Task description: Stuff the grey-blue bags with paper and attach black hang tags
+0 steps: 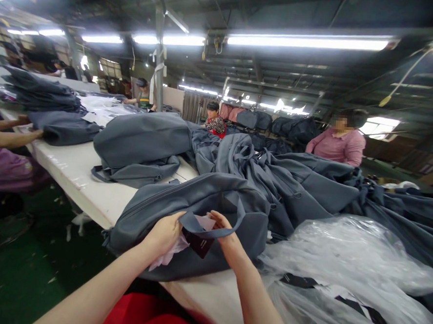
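A grey backpack [170, 200] lies on its side at the near edge of the white table [86, 183]. My left hand [164, 234] is closed on its grey carry strap [212, 230], with pale tissue paper [170, 254] bunched under the palm. My right hand [224, 236] pinches a dark hang tag [199, 243] just under the strap. Both hands meet over the bag's top.
More grey backpacks [140, 142] and a heap of grey bags [292, 181] cover the table. Clear plastic bags [349, 273] lie at the right. Another person's arms [8, 137] reach in at the left. Seated workers [340, 142] are across the table.
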{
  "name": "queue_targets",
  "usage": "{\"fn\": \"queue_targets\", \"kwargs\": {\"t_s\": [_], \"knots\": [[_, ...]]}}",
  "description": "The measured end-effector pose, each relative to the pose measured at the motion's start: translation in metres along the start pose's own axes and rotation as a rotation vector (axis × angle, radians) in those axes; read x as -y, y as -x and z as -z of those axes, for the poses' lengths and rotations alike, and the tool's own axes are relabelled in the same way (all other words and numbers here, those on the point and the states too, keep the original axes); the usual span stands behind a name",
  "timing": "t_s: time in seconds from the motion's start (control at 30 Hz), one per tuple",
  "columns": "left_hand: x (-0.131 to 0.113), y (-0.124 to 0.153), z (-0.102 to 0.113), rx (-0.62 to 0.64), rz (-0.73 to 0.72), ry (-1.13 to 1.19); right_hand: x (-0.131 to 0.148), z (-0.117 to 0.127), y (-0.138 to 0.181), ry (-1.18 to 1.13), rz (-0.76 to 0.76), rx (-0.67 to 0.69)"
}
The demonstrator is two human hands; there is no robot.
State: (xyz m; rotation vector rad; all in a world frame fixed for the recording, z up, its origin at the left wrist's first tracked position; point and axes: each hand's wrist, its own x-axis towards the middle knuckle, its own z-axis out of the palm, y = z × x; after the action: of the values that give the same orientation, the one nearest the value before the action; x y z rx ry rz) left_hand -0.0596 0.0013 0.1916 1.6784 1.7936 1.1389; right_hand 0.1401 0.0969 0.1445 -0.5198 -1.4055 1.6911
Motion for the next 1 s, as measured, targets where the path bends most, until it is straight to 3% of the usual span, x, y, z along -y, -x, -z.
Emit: {"fn": "queue_targets", "kwargs": {"t_s": [0.17,0.3,0.43,0.6,0.7,0.77,0.8,0.87,0.9,1.0], "knots": [[-0.025,0.006,0.004,0.023,-0.01,-0.213,-0.01,-0.007,-0.003,0.366,-0.089,0.105],[-0.046,0.006,0.018,-0.161,-0.048,-0.517,-0.01,-0.013,-0.004,0.472,-0.055,0.146],[-0.044,-0.01,0.033,-0.278,-0.012,-0.623,-0.021,-0.015,-0.003,0.427,-0.083,0.131],[-0.044,-0.016,0.059,-0.262,0.07,-0.616,-0.027,-0.019,0.022,0.436,-0.291,0.165],[-0.037,0.001,0.092,-0.458,0.108,-0.618,-0.026,-0.008,0.049,0.359,-0.442,0.224],[-0.015,0.013,0.115,-0.622,0.207,-0.621,-0.032,0.008,0.069,0.348,-0.627,0.198],[0.001,0.018,0.124,-0.637,0.304,-0.613,-0.037,0.016,0.077,0.35,-0.715,0.154],[0.036,0.022,0.133,-0.496,0.483,-0.54,-0.05,0.03,0.088,0.307,-0.815,0.029],[0.052,0.022,0.133,-0.404,0.496,-0.463,-0.055,0.035,0.09,0.256,-0.826,-0.041],[0.077,0.019,0.119,-0.129,0.356,-0.192,-0.063,0.037,0.085,0.085,-0.815,-0.19]]}}
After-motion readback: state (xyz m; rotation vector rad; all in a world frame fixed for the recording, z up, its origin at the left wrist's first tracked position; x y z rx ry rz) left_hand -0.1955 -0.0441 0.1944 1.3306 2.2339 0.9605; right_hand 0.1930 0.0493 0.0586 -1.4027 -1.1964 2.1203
